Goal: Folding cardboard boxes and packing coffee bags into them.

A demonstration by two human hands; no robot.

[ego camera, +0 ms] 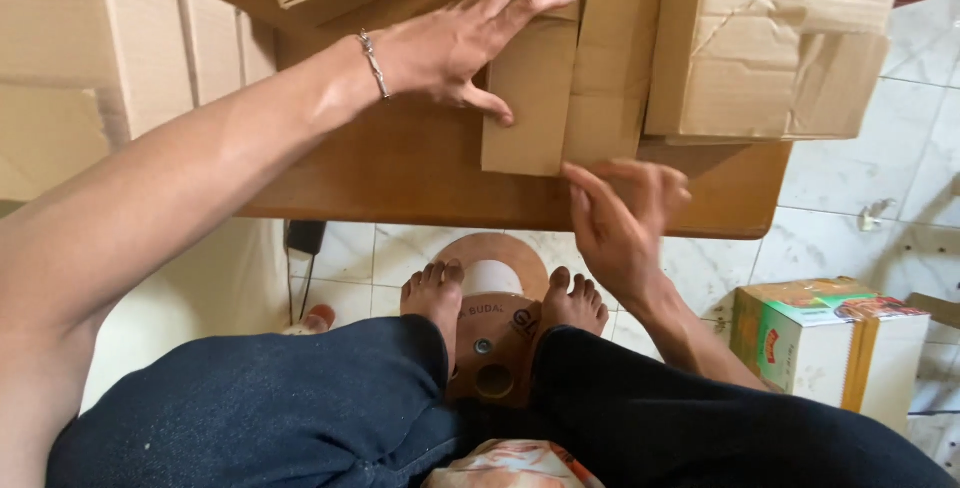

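The flattened cardboard piece (530, 98) lay on the wooden table (400, 168), near its front edge and close to centre. Its long axis ran away from the person, from the table's front edge toward the back, with the near short end squared off just inside the edge. A second flat strip (605, 68) lay touching it on the right, parallel and pointing the same way.

Progress, as a judgement: the piece was still flat, with no sides raised and no flaps folded, so forming appeared barely begun. Several made-up cartons (100, 48) stood at the left of the table and a creased, closed carton (770, 48) at the right, which suggested that some units were already done.

The left hand (455, 43) rested palm down with fingers spread, on the upper left part of the piece and on the table beside it, thumb on the cardboard face. It pressed flat and grasped nothing. A bracelet (373, 63) sat on that wrist.

The right hand (620, 218) hovered at the table's front edge, just below the near end of the second strip, fingers loosely curled and blurred. It held nothing; whether it touched the strip cannot be determined.

Below the table, bare feet (500, 293) rested on a round cardboard disc (495, 318) on the tiled floor (850, 208). A printed carton (830, 348) stood at the right.
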